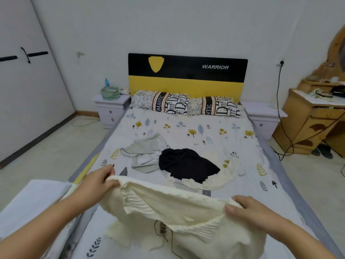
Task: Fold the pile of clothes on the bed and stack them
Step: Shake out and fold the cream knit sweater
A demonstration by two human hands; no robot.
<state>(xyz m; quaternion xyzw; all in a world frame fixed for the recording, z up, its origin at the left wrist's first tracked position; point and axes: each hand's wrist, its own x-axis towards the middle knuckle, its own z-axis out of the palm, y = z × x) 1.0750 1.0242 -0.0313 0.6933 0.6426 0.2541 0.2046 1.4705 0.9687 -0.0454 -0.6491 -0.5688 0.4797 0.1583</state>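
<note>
Both hands are clamped on one cream knitted garment [173, 208], and I see it stretched between them above the near end of the bed [186, 126]. My left hand [101, 179] pinches the upper left edge, fingers curled over the fabric with the thumb underneath. My right hand [250, 212] grips the opposite edge, thumb on top and fingers tucked behind. Below the two grips the knit hangs down in loose folds and its lower part rests on the bedcover, with a dark embroidered motif showing near the bottom.

Beyond the held edge, further up the bed, lies the rest of the pile: a black garment [186, 163] just past the midpoint between my hands, draped over another cream piece [220, 174] on the right-hand side, and a pale grey-green garment [145, 152] touching it towards the left grip. Two pillows [160, 102] sit far behind, against the yellow and black headboard [186, 75].
</note>
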